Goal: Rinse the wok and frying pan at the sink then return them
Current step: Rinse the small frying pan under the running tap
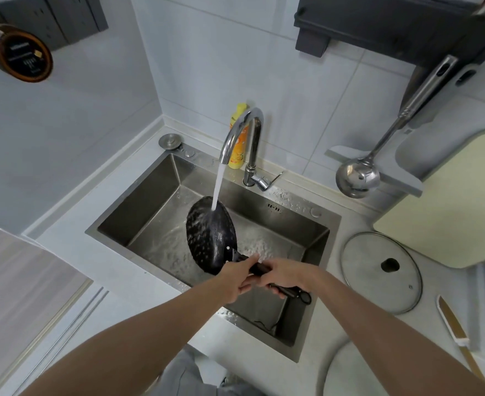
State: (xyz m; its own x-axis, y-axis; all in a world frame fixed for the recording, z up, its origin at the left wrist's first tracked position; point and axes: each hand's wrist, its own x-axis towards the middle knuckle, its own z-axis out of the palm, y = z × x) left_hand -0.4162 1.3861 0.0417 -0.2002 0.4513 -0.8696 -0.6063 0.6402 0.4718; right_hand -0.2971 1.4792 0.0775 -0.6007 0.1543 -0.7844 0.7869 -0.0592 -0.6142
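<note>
A black dimpled wok (210, 235) is tilted on edge inside the steel sink (281, 201). Water from the chrome tap (242, 130) runs onto its upper rim and splashes over the sink floor. Both hands hold the wok's dark handle (291, 292) over the sink's near edge. My left hand (237, 277) grips it close to the bowl, and my right hand (285, 274) grips it further back. The handle's end with a hanging loop sticks out past my right hand. No frying pan is in view.
A glass lid (381, 271) lies on the counter right of the sink. A steel ladle (358, 175) hangs on the right wall beside a cream cutting board (450, 201). A yellow soap bottle (240, 138) stands behind the tap. A brush (454, 332) lies at far right.
</note>
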